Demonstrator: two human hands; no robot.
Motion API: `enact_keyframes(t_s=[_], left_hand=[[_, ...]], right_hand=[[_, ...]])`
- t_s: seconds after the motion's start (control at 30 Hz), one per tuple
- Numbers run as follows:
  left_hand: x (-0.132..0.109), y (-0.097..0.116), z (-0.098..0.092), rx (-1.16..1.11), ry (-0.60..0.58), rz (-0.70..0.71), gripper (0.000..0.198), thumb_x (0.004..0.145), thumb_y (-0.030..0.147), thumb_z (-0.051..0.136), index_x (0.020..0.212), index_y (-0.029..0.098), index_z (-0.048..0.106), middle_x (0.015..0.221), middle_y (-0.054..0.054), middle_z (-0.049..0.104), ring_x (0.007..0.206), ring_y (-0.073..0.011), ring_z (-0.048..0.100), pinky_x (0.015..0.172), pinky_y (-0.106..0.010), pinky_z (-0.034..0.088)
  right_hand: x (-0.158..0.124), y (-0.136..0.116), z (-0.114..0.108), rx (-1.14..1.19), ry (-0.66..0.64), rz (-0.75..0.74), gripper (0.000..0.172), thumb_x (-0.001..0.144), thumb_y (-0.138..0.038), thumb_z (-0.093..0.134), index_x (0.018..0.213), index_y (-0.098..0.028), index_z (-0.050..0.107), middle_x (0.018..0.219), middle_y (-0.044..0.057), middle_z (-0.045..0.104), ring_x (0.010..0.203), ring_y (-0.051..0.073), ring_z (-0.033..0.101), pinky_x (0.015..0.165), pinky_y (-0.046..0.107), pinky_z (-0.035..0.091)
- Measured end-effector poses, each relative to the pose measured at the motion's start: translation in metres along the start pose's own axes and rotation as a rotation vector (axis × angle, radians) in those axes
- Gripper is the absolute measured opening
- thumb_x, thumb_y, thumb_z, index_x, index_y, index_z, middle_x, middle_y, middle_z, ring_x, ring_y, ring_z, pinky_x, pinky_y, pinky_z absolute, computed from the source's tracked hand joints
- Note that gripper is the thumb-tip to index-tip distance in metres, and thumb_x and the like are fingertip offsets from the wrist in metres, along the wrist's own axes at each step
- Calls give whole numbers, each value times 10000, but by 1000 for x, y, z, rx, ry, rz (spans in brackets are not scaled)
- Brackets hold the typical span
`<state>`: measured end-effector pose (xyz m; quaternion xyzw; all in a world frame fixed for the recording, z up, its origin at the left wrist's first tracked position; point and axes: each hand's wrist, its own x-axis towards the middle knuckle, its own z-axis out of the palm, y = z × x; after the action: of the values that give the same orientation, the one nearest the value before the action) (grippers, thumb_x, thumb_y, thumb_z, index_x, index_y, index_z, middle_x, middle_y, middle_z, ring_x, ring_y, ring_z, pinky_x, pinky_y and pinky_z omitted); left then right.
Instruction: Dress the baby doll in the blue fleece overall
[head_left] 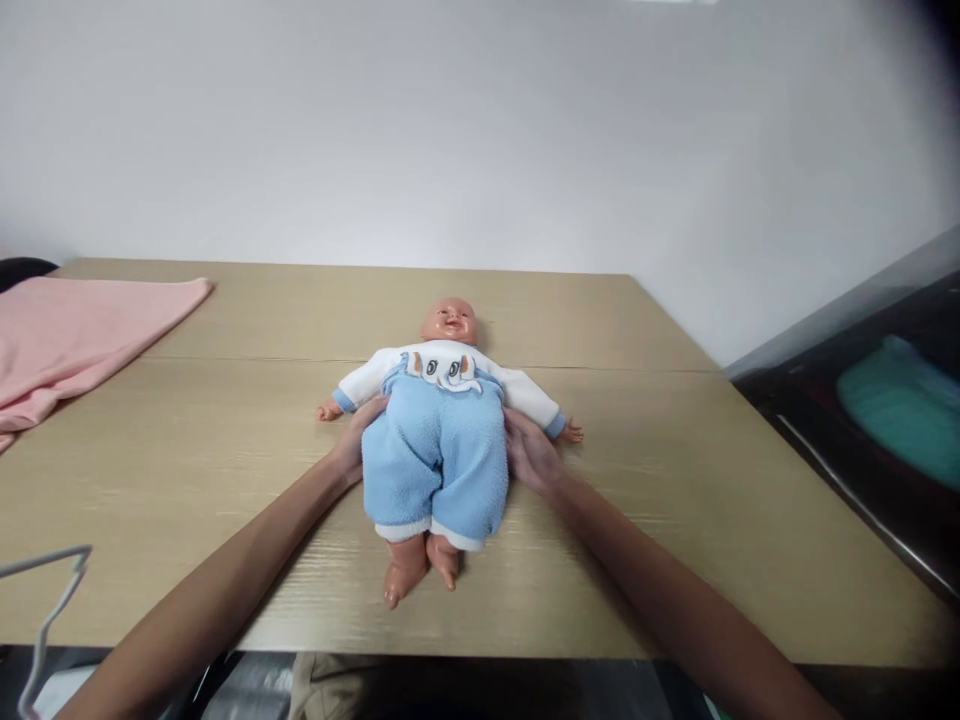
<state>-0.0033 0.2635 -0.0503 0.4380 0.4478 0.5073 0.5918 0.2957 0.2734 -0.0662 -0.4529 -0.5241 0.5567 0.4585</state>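
A baby doll [454, 320] lies on its back on the wooden table, head toward the wall and bare feet toward me. It wears a white long-sleeved top [529, 393] and light blue fleecy pants [435, 450] with white cuffs and an elephant face at the upper edge. My left hand [360, 435] grips the pants at the waist on the left. At the opposite side, my right hand [531, 450] holds the pants too. The fingers of both hands are partly hidden by the fabric.
A pink cloth [90, 325] lies at the table's left. A bent white wire-like piece [56, 600] juts in at lower left. Right of the table [660, 480], something teal [900, 410] rests on a dark surface. A pale wall [450, 130] stands behind.
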Motion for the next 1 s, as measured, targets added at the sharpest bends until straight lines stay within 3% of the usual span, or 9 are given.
enact_keyframes(t_s=[0.17, 0.27, 0.37, 0.5, 0.73, 0.9, 1.0], left_hand=[[-3, -8, 6, -93, -48, -53, 563, 876, 730, 854, 1166, 255, 772, 1161, -135, 848, 1283, -464, 754, 1005, -616, 643], [0, -11, 4, -174, -75, -140, 665, 891, 826, 811, 1253, 271, 766, 1184, -144, 854, 1277, -469, 767, 1002, -633, 653], [2, -11, 2, -205, -56, -123, 749, 899, 830, 829, 1384, 269, 721, 1304, -142, 842, 1322, -450, 757, 1047, -613, 653], [2, -7, 3, -253, -11, -55, 824, 911, 763, 883, 1511, 249, 648, 1428, -137, 811, 1422, -418, 719, 1153, -566, 630], [4, 1, 9, -356, 118, 16, 674, 844, 667, 989, 1312, 248, 745, 1452, -99, 807, 1487, -370, 687, 1299, -486, 549], [8, 1, 6, -270, 104, 69, 708, 795, 661, 1018, 1304, 251, 747, 1309, -78, 827, 1319, -335, 742, 1177, -454, 586], [10, 0, -4, -109, 74, 155, 554, 840, 637, 981, 1161, 232, 779, 1148, -44, 803, 1144, -274, 721, 1062, -368, 567]], right_hand=[[-2, 6, 12, 205, 51, 50, 677, 899, -790, 792, 1391, -328, 738, 1389, 112, 842, 1357, 383, 764, 1146, 566, 654], [-2, 7, 16, 259, 92, 71, 768, 931, -818, 746, 1537, -357, 644, 1494, 90, 799, 1387, 364, 754, 1164, 589, 655], [-1, 7, 17, 302, 121, 117, 752, 973, -812, 706, 1573, -367, 621, 1510, 92, 789, 1393, 350, 757, 1164, 583, 656], [1, 1, 16, 366, 116, 115, 660, 946, -746, 816, 1454, -338, 710, 1458, 91, 818, 1405, 336, 751, 1193, 529, 637], [5, -7, 19, 466, 162, 52, 559, 851, -692, 903, 1226, -297, 775, 1317, 57, 876, 1444, 327, 729, 1293, 512, 569], [6, -9, 17, 480, 182, -1, 497, 815, -606, 949, 1168, -292, 795, 1271, 52, 879, 1458, 336, 710, 1306, 503, 548], [7, -10, 14, 456, 195, -45, 384, 804, -531, 909, 1076, -292, 779, 1197, 29, 875, 1430, 325, 720, 1297, 473, 551]])
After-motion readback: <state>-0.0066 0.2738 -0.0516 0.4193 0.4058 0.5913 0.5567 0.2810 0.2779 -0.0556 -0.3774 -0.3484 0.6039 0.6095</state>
